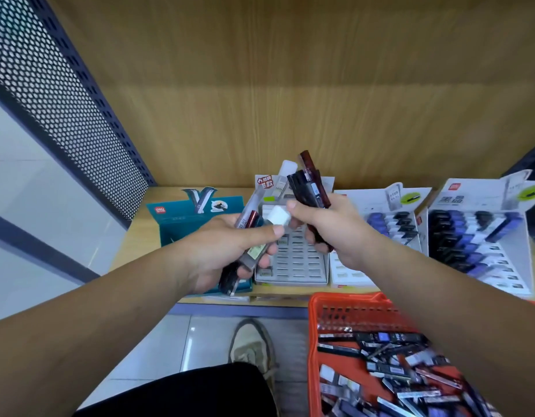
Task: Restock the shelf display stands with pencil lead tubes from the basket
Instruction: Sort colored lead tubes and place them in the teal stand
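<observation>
A wood-grain back panel (290,85) fills the view from 10 to 2 o'clock, with a dark perforated metal side panel (64,94) slanting down at 10 o'clock. Below them runs the pale wooden shelf (135,236).

At 5 o'clock, nearer than the shelf edge, sits the orange basket (312,326), holding a loose heap of pencil lead tubes (395,371), mostly dark with some clear ones.

Four display stands line the shelf. At 3 o'clock the far-right white stand (497,266) carries rows of blue and black tubes. Just beside it at 2 o'clock a second white stand (350,273) is part filled. At the centre stands a grey slotted stand (296,260), most of whose visible slots show no tubes, and at 9 o'clock of that a teal stand (176,224).

Both hands hover above the grey and teal stands, nearly touching. The left hand (224,251) grips a bundle of clear and dark red tubes (251,224). The right hand (329,227) grips a fistful of black and maroon tubes (308,185) pointing to 12 o'clock.

A shoe (251,347) rests on the tiled floor (170,341) at 6 o'clock.

A small white piece (278,216) lies between the two thumbs; which hand holds it I cannot tell.
</observation>
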